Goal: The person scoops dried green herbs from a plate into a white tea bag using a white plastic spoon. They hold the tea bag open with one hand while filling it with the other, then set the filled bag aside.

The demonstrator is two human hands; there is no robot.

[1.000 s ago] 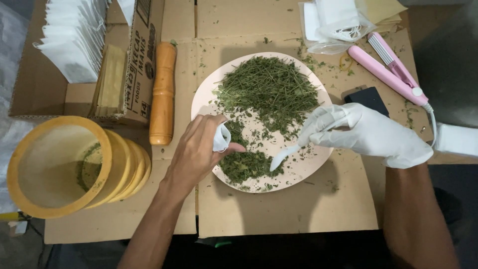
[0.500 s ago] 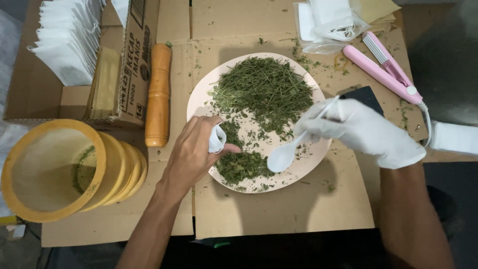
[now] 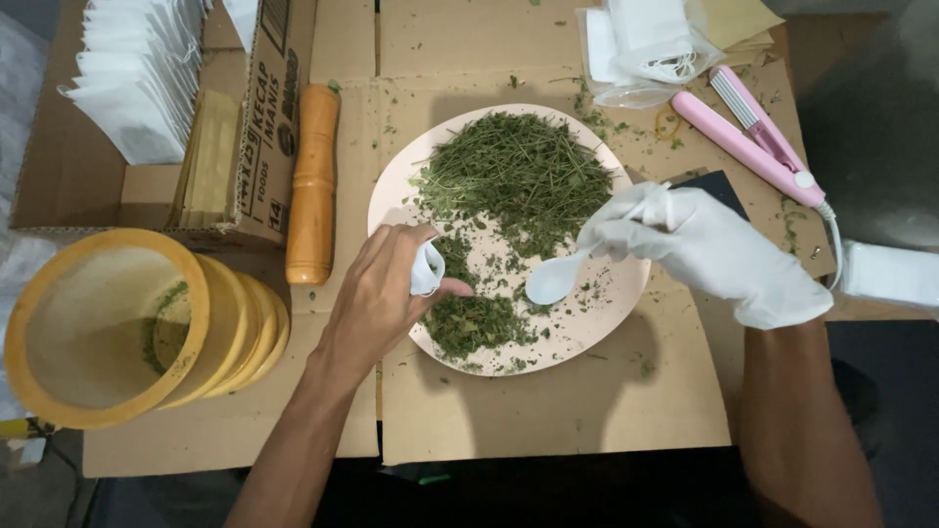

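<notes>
While the bare left hand (image 3: 381,293) pinches a small white pouch (image 3: 425,269) between thumb and fingers over the left part of the pale pink plate (image 3: 611,298), the gloved right hand (image 3: 709,249) holds a white plastic spoon (image 3: 553,281) by its handle, the bowl turned up above a bare patch of the plate, just right of the pouch. Dried green herbs (image 3: 514,176) are heaped on the plate's far half, with a smaller clump (image 3: 474,328) just below the left hand's thumb. An orange wooden pestle (image 3: 313,186) lies to the left of the plate on flattened cardboard (image 3: 548,411), with yellow-rimmed sieves (image 3: 108,328) farther left. A pink heat sealer (image 3: 758,137) lies at the far right.
</notes>
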